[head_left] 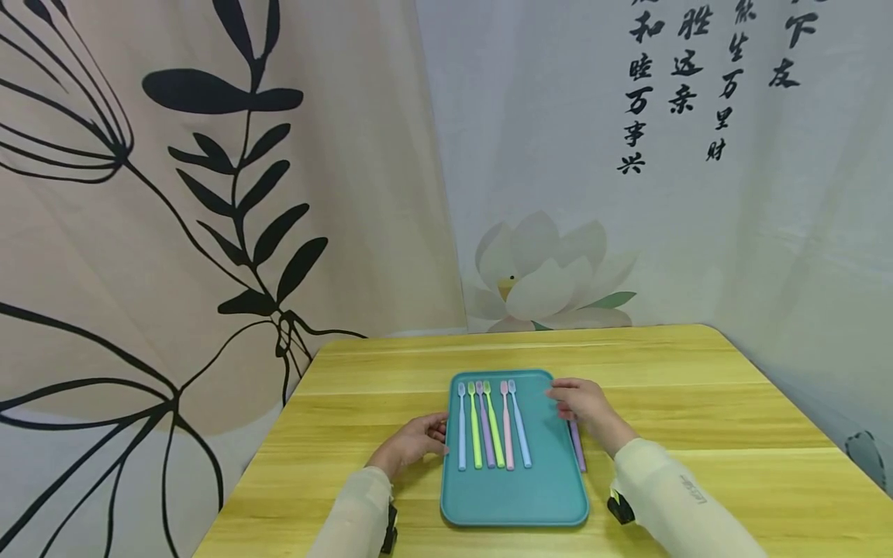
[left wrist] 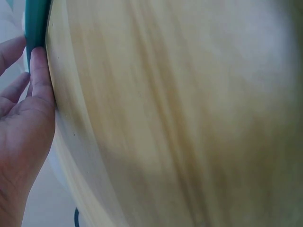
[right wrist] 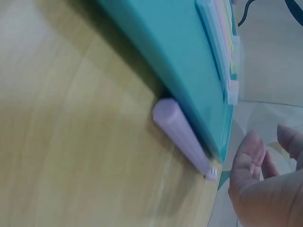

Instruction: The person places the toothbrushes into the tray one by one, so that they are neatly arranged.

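A teal tray (head_left: 516,500) lies on the table with several toothbrushes in a row on it, blue, green, purple and pink, heads toward the far side. My left hand (head_left: 416,442) is at the tray's left edge; in the left wrist view its fingers (left wrist: 41,71) touch the tray's side. Over the far right part of the tray's edge is my right hand (head_left: 586,407), holding nothing, its fingers loosely bent in the right wrist view. Beneath it, a purple toothbrush (right wrist: 182,135) lies on the table along the tray's right side, its upper part hidden in the head view.
The yellow wooden table (head_left: 711,434) extends to both sides of the tray. Behind its far edge hangs a cloth backdrop (head_left: 370,194) with printed plants, a lotus and black writing.
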`<state>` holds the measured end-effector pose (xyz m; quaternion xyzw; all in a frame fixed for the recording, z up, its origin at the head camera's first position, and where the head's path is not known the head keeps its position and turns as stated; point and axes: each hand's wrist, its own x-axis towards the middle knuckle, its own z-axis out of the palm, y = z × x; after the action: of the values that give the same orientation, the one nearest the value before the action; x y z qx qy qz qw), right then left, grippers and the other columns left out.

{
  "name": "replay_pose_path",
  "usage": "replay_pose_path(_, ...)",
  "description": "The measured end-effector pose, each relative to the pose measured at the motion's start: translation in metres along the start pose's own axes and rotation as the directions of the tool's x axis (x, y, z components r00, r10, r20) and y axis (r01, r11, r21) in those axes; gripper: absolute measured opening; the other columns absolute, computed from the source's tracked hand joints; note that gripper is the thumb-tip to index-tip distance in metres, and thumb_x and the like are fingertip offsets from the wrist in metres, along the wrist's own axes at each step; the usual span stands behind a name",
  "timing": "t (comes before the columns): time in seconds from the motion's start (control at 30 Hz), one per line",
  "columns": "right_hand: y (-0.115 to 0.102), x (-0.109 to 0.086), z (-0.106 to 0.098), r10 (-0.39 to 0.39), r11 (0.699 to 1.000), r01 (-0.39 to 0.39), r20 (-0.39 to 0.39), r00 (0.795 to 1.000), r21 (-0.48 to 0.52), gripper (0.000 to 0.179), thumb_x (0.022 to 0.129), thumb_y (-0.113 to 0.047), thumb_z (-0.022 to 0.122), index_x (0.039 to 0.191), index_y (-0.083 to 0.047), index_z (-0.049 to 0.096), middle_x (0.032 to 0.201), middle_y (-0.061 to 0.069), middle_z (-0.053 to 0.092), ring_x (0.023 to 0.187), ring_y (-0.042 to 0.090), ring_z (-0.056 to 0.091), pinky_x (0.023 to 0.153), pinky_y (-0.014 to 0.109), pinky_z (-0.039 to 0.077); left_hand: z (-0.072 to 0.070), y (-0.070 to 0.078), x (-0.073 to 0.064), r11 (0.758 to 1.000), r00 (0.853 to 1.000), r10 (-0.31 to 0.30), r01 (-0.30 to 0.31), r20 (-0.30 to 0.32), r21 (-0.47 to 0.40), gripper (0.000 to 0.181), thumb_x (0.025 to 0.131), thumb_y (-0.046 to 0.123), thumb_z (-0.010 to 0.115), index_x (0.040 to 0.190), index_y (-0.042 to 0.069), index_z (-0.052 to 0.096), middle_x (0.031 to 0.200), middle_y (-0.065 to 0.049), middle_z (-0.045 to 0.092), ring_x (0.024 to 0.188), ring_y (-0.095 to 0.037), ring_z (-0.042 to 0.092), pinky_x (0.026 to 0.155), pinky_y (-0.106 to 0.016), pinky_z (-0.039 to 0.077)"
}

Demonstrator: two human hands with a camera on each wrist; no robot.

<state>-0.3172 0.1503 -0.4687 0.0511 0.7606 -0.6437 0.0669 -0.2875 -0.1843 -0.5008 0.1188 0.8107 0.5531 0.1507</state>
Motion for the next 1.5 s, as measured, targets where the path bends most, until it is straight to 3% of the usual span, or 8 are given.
replay_pose_path(0.23, 0.004, 0.002, -0.013, 0.007, 1.0, -0.007, -0.013, 1.0, -0.017, 0.049, 0.094, -0.013, 0.066, 0.135, 0.009, 0.053, 0.111, 0.018, 0.061, 0.091, 0.027, 0.058, 0.083, 0.04, 0.053, -0.001, -0.001, -0.001, 1.0, 1.0, 0.006, -0.006, 0.001, 0.006, 0.07, 0.082, -0.009, 0.069, 0.146, -0.009, 0.04, 0.11, -0.014, 0.056, 0.096, -0.023, 0.051, 0.087, -0.036, 0.046)
replay_pose_path(0.47, 0.014, 0.003, -0.029, 0.014, 0.999, -0.014, -0.003, 1.0, -0.039, 0.049, 0.096, -0.014, 0.063, 0.137, 0.009, 0.05, 0.132, 0.026, 0.053, 0.113, 0.037, 0.055, 0.093, 0.044, 0.05, -0.001, -0.001, -0.002, 1.0, 1.0, 0.001, -0.001, 0.004, -0.004, 0.071, 0.083, -0.008, 0.069, 0.147, -0.009, 0.039, 0.111, -0.014, 0.056, 0.096, -0.023, 0.051, 0.088, -0.037, 0.045)
replay_pose_path(0.8, 0.025, 0.002, -0.039, 0.028, 0.995, -0.027, 0.005, 1.0, -0.1, 0.05, 0.089, -0.005, 0.067, 0.133, 0.012, 0.051, 0.103, 0.015, 0.059, 0.089, 0.023, 0.057, 0.078, 0.032, 0.054, 0.0, -0.001, -0.002, 1.0, 1.0, 0.001, -0.001, 0.001, -0.008, 0.07, 0.083, -0.008, 0.069, 0.147, -0.008, 0.04, 0.112, -0.015, 0.056, 0.096, -0.024, 0.05, 0.087, -0.037, 0.045)
replay_pose_path(1.07, 0.031, 0.004, -0.041, 0.032, 0.989, -0.026, 0.039, 0.999, -0.143, 0.053, 0.088, -0.003, 0.069, 0.136, 0.011, 0.049, 0.123, 0.027, 0.058, 0.091, 0.021, 0.061, 0.077, 0.032, 0.054, 0.0, -0.001, 0.0, 1.0, 1.0, -0.002, 0.002, 0.003, -0.013, 0.07, 0.083, -0.008, 0.07, 0.146, -0.008, 0.041, 0.112, -0.014, 0.056, 0.096, -0.024, 0.05, 0.087, -0.037, 0.045)
replay_pose_path(1.5, 0.034, 0.006, -0.036, -0.001, 0.975, 0.012, 0.051, 0.999, -0.223, 0.058, 0.08, 0.001, 0.074, 0.133, 0.011, 0.053, 0.114, 0.023, 0.062, 0.086, 0.022, 0.06, 0.073, 0.033, 0.053, -0.001, -0.001, 0.001, 1.0, 1.0, 0.001, 0.0, 0.006, -0.027, 0.072, 0.081, -0.009, 0.069, 0.147, -0.008, 0.04, 0.112, -0.014, 0.055, 0.096, -0.024, 0.05, 0.087, -0.035, 0.046)
